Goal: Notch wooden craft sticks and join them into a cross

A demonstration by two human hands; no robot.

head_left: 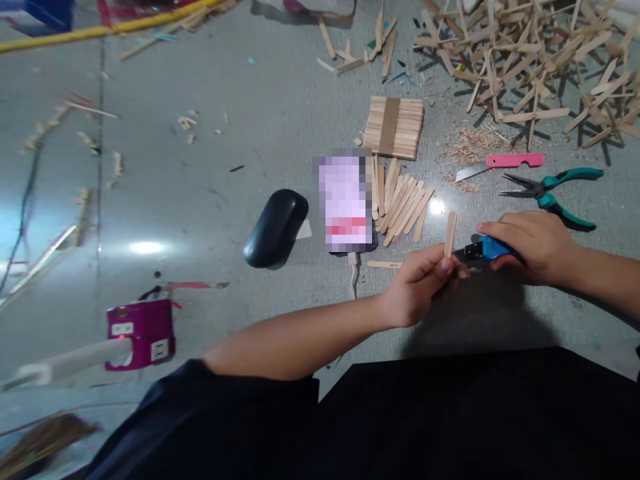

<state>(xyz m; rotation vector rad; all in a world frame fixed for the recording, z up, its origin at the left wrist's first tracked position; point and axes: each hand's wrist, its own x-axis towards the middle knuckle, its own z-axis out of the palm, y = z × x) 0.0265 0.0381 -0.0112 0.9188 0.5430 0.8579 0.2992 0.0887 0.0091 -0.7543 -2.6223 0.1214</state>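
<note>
My left hand pinches a wooden craft stick near its lower end, with the stick's upper part pointing away from me. Closed around the blue handle of a utility knife is my right hand. The dark blade end of the knife meets the stick beside my left fingertips; the exact contact is partly hidden by the fingers. Loose craft sticks lie just beyond my left hand, and a banded bundle of craft sticks sits behind them.
Pliers and a pink-handled folding saw lie beyond my right hand, near sawdust. A pile of joined sticks fills the far right. Left of the sticks are a phone on a cable, a black mouse and a purple power adapter.
</note>
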